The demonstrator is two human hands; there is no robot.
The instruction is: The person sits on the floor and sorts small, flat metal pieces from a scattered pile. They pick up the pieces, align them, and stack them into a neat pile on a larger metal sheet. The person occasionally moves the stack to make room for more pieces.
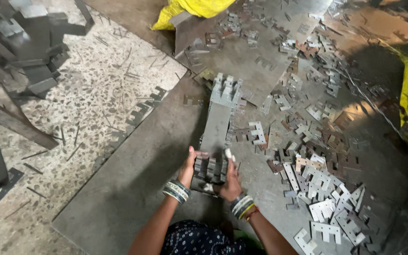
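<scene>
Both hands, left hand and right hand, clamp the near end of a long row of stacked grey stamped-metal plates, which could buckle sideways under uneven pressure.

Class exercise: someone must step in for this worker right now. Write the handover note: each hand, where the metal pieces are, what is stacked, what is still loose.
Left hand grips the left side of the near end of the long stack of metal stampings; right hand presses its right side. Both are closed on it.
The stack lies on the grey metal sheet, running away from the worker.
Done: one long row of pieces gathered and lined up.
Left: many loose stampings scattered to the right, more farther back by the yellow sack.
</scene>
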